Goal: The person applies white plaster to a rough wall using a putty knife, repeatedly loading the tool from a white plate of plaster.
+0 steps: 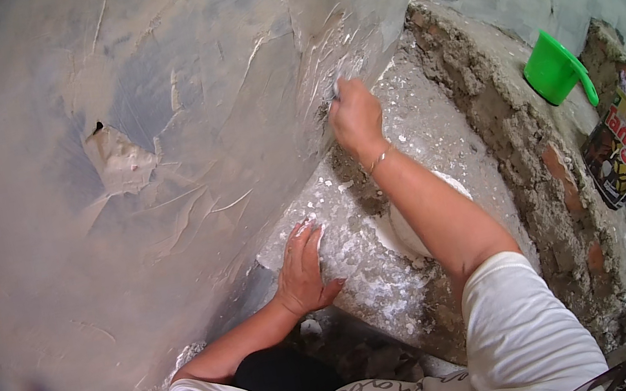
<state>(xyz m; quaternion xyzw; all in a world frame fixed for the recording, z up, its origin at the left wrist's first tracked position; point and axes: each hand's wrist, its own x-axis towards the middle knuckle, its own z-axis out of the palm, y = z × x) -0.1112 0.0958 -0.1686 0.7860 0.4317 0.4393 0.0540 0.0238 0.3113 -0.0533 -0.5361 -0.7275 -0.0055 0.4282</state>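
My right hand [357, 115] is closed in a fist against the grey plastered wall [223, 103], near the corner where it meets the step. A small pale bit shows at the top of the fist; what the fingers hold is hidden. Fresh ridges and scrape marks streak the plaster around it. My left hand [302, 270] rests on the rough step [367, 269], fingers stretched out, with white residue on the fingertips. Partly under my right forearm is a round, whitish container or patch [403, 232], mostly covered by the arm.
To the right, rough steps [517, 128] of cement and brick rise. A green plastic dipper with a handle [553, 69] stands on one. Below it lies a dark printed packet [623, 150]. White crumbs dot the near step. A hole [99, 127] marks the wall at left.
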